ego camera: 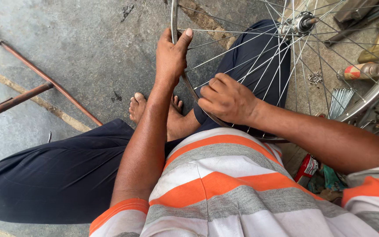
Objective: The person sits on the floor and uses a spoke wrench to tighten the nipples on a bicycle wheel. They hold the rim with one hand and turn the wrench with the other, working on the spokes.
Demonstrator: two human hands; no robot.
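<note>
Two bare hands work on a spoked bicycle wheel (376,90) that stands propped over the seated person's lap. The left hand (171,57) is closed around the metal rim, thumb hooked over its edge, gripping it at the wheel's near-left arc. The right hand (227,98), just below and beside the left, is curled narrowly, fingertips pinched at the rim where a spoke (242,46) meets it; whether it holds a small tool cannot be told. Beyond the right hand lies the hub (301,22), and farther right a bundle of loose spokes (341,101) on the floor. Left of the left hand, rusty rods (44,79) cross the concrete floor (88,48).
</note>
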